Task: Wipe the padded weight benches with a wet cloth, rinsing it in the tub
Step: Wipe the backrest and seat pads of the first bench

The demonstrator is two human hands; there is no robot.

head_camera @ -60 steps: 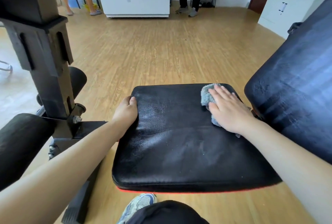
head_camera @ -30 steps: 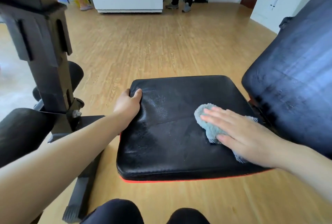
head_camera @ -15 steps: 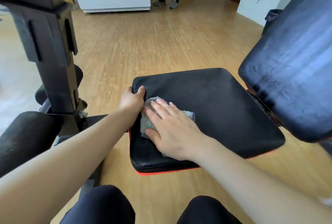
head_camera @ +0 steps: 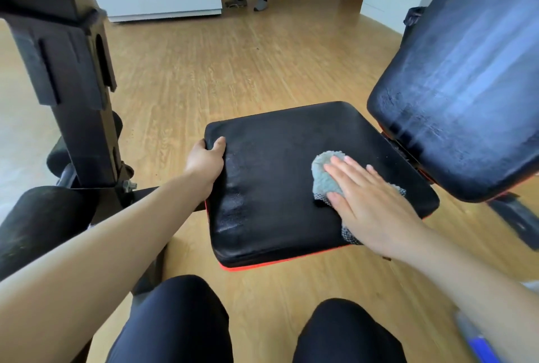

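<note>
1 seat pad (head_camera: 277, 164) | 1 backrest (head_camera: 466, 85) | 1 cloth (head_camera: 322, 171) under right hand (head_camera: 376, 208)

Support: black seat pad (head_camera: 277, 164), red lower edge, glossy streaks along left side.
On it: grey cloth (head_camera: 322, 173), right of centre.
Beneath: wood floor (head_camera: 204, 71).

Left hand (head_camera: 205, 163), at nine o'clock of the right, curls round the seat pad's (head_camera: 291, 141) edge, thumb on top. Right hand (head_camera: 376, 205) lies flat, fingers straight, pressing the cloth (head_camera: 323, 171). Both forearms are bare and outstretched.
</note>
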